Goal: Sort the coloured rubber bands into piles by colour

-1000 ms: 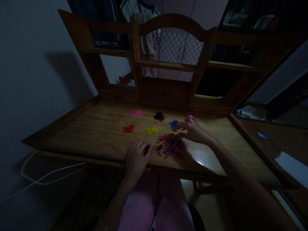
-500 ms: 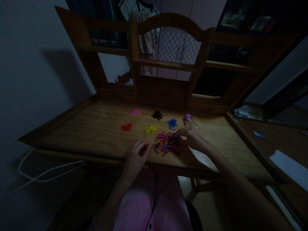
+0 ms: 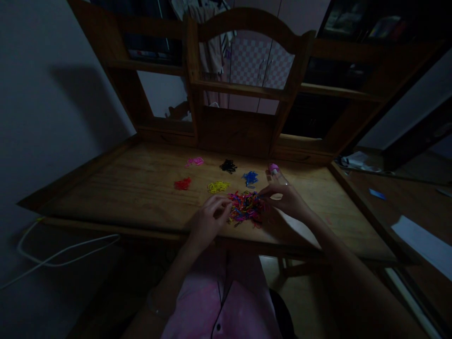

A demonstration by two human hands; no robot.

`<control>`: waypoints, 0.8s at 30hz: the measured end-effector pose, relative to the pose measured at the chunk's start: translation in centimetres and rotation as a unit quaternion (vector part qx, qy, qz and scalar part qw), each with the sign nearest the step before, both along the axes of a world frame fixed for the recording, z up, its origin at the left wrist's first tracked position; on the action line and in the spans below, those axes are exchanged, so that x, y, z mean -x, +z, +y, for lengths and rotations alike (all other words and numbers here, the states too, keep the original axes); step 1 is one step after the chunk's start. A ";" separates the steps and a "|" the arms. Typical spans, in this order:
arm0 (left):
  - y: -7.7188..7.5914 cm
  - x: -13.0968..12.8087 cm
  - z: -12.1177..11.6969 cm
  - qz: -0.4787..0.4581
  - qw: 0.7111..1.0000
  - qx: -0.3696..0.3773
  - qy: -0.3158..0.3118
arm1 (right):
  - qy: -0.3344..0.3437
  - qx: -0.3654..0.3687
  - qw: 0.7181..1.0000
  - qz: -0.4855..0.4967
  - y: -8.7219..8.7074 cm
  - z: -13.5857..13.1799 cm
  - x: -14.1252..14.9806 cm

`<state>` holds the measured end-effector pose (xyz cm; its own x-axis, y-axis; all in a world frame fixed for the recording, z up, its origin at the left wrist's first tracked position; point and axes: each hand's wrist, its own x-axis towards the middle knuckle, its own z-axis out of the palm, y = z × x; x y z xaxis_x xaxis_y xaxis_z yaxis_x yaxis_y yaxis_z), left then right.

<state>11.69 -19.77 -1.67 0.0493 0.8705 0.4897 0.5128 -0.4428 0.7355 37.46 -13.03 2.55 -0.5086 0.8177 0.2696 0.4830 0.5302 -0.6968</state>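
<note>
Wooden desk (image 3: 134,188) is spanning the view under your hands. Your left hand (image 3: 208,219) is curling, thumb and fingers drawing close at the left edge of the mixed pile (image 3: 245,208) of coloured pieces; your right hand (image 3: 289,198) is bending thumb and fingers inward at its upper right — can't tell if either is gripping a piece. Pink-capped bottle (image 3: 274,168) is sitting behind your right hand. Single-colour piles are lying beyond — yellow pile (image 3: 218,187), black pile (image 3: 228,165), red pile (image 3: 182,183), blue pile (image 3: 250,178), pink pile (image 3: 195,161)
</note>
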 end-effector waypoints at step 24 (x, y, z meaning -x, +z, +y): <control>-0.7 1.2 0.8 -0.083 0.995 0.057 0.011 | -0.194 -0.223 0.955 -0.037 -0.1 6.2 4.2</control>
